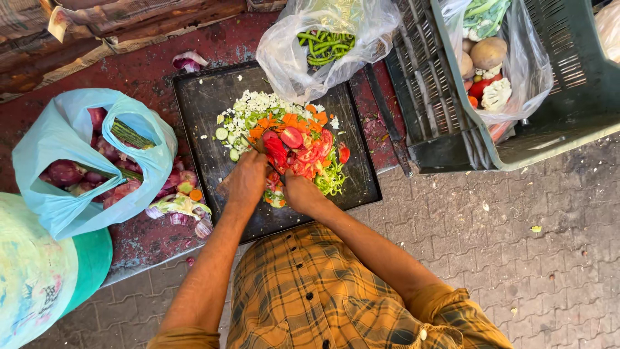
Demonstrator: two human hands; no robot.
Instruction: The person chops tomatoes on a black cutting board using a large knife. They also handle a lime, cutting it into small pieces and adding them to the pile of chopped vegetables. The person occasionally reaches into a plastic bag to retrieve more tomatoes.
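Tomato piece (277, 150): red, on dark tray (200, 103), at near edge of chopped heap (284, 132); partly cut, judging by slices alongside. Left hand (246, 183) curled over it, fingertips touching. Right hand (301, 192) just beside, closed; knife not discernible. Whole vegetables remaining in crate bag (497, 71); onions in blue bag (77, 161).

I am getting only one view, from the camera worn on the person's head, and it is looking almost straight down over the checked shirt (310, 291) and both forearms. The top of the frame is facing away from the body, toward the dark tray (200, 110) on the red surface (148, 71). It is sitting fairly near, taking in the green crate (568, 97) at right and paved floor (549, 258) below.
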